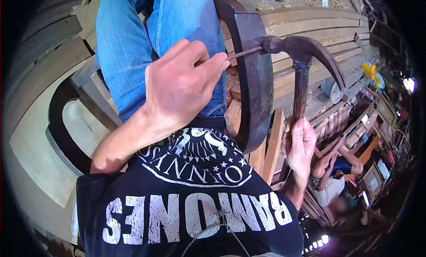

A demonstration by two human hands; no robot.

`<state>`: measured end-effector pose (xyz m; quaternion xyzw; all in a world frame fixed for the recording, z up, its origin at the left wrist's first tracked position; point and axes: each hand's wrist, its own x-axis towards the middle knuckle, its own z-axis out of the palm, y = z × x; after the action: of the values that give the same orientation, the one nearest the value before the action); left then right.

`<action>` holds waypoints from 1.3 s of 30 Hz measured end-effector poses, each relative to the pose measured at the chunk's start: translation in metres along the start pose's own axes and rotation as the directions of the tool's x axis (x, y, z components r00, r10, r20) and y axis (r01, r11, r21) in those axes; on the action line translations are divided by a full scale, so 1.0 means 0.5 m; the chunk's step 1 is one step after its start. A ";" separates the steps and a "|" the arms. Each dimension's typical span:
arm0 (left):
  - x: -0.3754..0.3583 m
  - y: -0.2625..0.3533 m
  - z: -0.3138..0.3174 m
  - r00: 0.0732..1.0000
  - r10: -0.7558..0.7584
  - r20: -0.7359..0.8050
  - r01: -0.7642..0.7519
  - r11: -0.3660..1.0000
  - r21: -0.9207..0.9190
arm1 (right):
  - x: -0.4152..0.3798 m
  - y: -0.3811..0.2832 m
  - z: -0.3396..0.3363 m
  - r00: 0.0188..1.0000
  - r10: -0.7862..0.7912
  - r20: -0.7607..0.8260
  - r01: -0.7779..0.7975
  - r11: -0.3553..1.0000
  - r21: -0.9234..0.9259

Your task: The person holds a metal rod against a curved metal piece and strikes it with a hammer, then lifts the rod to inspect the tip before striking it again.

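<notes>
My left hand (184,79) pinches a thin dark rod (245,53) between thumb and fingers, over my jeans (128,44). The rod's far end meets the hammer's striking end, in front of a dark curved piece (257,84) beside my right leg. My right hand (302,144) is closed around the handle of the claw hammer (301,57), whose claw curves to the right. The exact contact between rod, hammer and dark piece is hard to make out.
Long wooden boards (319,33) lie behind the hammer. Another dark curved piece (64,119) is at the left, against pale panels. A yellow tool (372,75) lies at the upper right. Another person (333,168) sits at the right among wooden frames.
</notes>
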<state>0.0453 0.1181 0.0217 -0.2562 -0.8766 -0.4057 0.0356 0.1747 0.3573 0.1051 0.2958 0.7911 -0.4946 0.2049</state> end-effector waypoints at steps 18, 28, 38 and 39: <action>-0.006 -0.026 -0.057 0.963 0.136 -0.234 -0.172 0.975 -0.140 | 0.048 -0.055 0.060 0.981 -0.136 -0.136 0.185 0.860 0.476; -0.002 -0.029 -0.066 0.947 0.211 -0.242 -0.271 0.930 -0.249 | 0.048 -0.054 0.056 0.984 -0.142 -0.107 0.175 0.874 0.453; -0.009 -0.020 -0.064 0.947 0.226 -0.230 -0.282 0.925 -0.255 | 0.035 -0.042 0.053 0.984 -0.098 -0.149 0.157 0.873 0.461; -0.009 -0.020 -0.063 0.947 0.225 -0.228 -0.281 0.925 -0.256 | 0.036 -0.037 0.053 0.979 -0.136 -0.151 0.192 0.868 0.458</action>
<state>0.0400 0.0877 0.0348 -0.3291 -0.7607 -0.5427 0.1362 0.1500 0.3319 0.0949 0.2960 0.6804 -0.6693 0.0389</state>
